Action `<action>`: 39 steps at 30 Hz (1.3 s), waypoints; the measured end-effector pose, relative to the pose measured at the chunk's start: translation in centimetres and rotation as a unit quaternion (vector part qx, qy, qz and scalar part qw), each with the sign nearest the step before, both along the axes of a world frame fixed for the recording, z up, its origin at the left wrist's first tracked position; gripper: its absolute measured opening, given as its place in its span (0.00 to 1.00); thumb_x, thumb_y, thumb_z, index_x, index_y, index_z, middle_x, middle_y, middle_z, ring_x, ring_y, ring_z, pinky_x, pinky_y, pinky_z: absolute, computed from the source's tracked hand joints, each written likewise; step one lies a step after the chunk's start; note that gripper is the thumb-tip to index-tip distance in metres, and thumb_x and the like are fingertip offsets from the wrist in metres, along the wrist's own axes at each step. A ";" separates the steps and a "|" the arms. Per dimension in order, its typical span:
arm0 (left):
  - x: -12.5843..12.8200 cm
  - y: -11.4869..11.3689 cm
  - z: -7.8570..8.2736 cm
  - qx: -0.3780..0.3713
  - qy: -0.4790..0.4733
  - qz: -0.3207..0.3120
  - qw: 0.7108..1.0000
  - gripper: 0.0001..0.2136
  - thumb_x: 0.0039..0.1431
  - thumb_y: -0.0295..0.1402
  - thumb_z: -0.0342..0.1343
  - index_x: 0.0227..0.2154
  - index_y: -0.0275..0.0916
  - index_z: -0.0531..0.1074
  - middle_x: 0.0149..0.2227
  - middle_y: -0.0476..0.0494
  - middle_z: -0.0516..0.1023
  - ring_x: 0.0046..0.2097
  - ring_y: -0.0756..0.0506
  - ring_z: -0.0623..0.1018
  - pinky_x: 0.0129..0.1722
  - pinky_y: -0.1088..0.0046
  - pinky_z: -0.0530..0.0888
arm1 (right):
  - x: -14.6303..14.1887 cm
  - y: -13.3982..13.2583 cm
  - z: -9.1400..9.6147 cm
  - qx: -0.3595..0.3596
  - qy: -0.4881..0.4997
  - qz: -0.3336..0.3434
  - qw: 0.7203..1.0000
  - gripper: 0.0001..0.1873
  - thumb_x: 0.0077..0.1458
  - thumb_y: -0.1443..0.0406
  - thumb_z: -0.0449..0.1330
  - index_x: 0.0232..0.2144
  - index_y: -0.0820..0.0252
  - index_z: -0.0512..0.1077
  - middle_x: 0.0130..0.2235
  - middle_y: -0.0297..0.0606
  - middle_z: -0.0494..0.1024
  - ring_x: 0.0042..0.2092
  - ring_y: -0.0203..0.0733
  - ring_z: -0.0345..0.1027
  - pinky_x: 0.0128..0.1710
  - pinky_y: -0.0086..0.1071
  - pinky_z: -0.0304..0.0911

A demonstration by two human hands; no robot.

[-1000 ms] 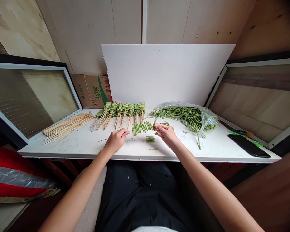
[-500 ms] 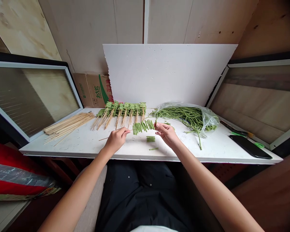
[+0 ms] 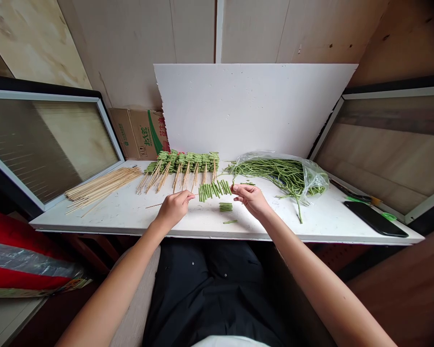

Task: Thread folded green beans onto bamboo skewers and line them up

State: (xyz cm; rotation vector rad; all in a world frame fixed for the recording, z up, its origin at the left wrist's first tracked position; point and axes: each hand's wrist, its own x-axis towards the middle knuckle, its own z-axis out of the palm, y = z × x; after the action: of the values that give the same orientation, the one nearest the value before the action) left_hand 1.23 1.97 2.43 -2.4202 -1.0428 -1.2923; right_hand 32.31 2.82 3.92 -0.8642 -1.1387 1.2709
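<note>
My left hand (image 3: 175, 207) is closed on the bare end of a bamboo skewer (image 3: 153, 206). A row of cut green bean pieces (image 3: 214, 190) is threaded side by side along the skewer, held just above the table. At the far end of that row, the fingertips of my right hand (image 3: 251, 197) are pinched together; what lies between them is too small to make out. Below the skewer, a small group of cut bean pieces (image 3: 225, 206) rests on the white table (image 3: 202, 226). One single bean piece (image 3: 230, 221) lies nearer the front edge.
Finished bean skewers (image 3: 188, 164) are stacked at the back, beside a cardboard box (image 3: 141, 132). Loose bamboo skewers (image 3: 103, 185) lie at left. A clear plastic bag (image 3: 313, 177) holds long green beans (image 3: 275, 171) at right, near a black phone (image 3: 375, 219).
Both hands and the threaded skewer stay almost in place. The camera view has shifted very slightly.
</note>
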 end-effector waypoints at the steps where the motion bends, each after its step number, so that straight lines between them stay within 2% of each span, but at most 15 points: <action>1: 0.0 0.0 0.0 0.006 0.004 0.001 1.000 0.10 0.68 0.22 0.52 0.36 0.41 0.76 0.35 0.45 0.86 0.34 0.45 0.84 0.31 0.73 0.73 | 0.0 0.0 0.0 0.001 -0.001 -0.004 1.000 0.19 0.40 0.52 0.81 0.31 0.55 0.86 0.39 0.42 0.86 0.41 0.44 0.78 0.39 0.35 0.74; 6: -0.1 -0.1 0.2 0.028 0.024 0.009 0.999 0.11 0.67 0.20 0.51 0.37 0.40 0.76 0.35 0.45 0.86 0.35 0.45 0.84 0.32 0.73 0.76 | 0.1 -0.1 0.3 0.017 -0.025 -0.015 0.999 0.20 0.39 0.52 0.81 0.31 0.57 0.86 0.39 0.42 0.86 0.40 0.44 0.78 0.38 0.37 0.77; 14: 0.1 -0.2 -0.1 0.080 0.049 0.019 0.995 0.17 0.58 0.12 0.47 0.37 0.39 0.75 0.34 0.46 0.85 0.35 0.44 0.84 0.31 0.72 0.76 | 0.1 0.1 0.2 0.006 -0.039 -0.011 0.999 0.19 0.39 0.53 0.82 0.30 0.58 0.86 0.37 0.41 0.85 0.40 0.43 0.77 0.40 0.37 0.79; 24: 0.0 -0.2 0.0 0.094 0.050 0.014 0.994 0.16 0.59 0.13 0.48 0.37 0.39 0.75 0.33 0.46 0.85 0.33 0.44 0.84 0.31 0.72 0.76 | -0.1 -0.2 0.1 -0.021 -0.023 0.013 0.999 0.20 0.37 0.54 0.82 0.29 0.59 0.85 0.36 0.40 0.84 0.41 0.43 0.76 0.43 0.40 0.77; 32: 0.2 -0.1 -0.2 0.075 0.038 0.001 0.996 0.16 0.61 0.14 0.48 0.38 0.39 0.75 0.35 0.44 0.85 0.35 0.44 0.84 0.32 0.72 0.76 | 0.3 -0.1 -0.1 -0.048 -0.014 0.044 0.998 0.21 0.39 0.52 0.82 0.31 0.58 0.85 0.43 0.46 0.86 0.50 0.51 0.80 0.45 0.38 0.75; 39: 0.2 -0.2 -0.4 0.087 0.036 -0.001 0.996 0.18 0.58 0.12 0.47 0.38 0.39 0.76 0.35 0.44 0.85 0.35 0.44 0.84 0.32 0.72 0.77 | 0.1 0.0 -0.6 -0.055 -0.011 0.048 0.997 0.21 0.40 0.52 0.82 0.32 0.59 0.85 0.45 0.45 0.86 0.50 0.51 0.80 0.45 0.36 0.75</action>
State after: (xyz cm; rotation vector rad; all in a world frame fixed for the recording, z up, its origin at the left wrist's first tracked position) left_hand 1.47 1.82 2.03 -2.3197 -0.8694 -1.2310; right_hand 32.44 2.86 3.29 -0.9168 -1.1477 1.4175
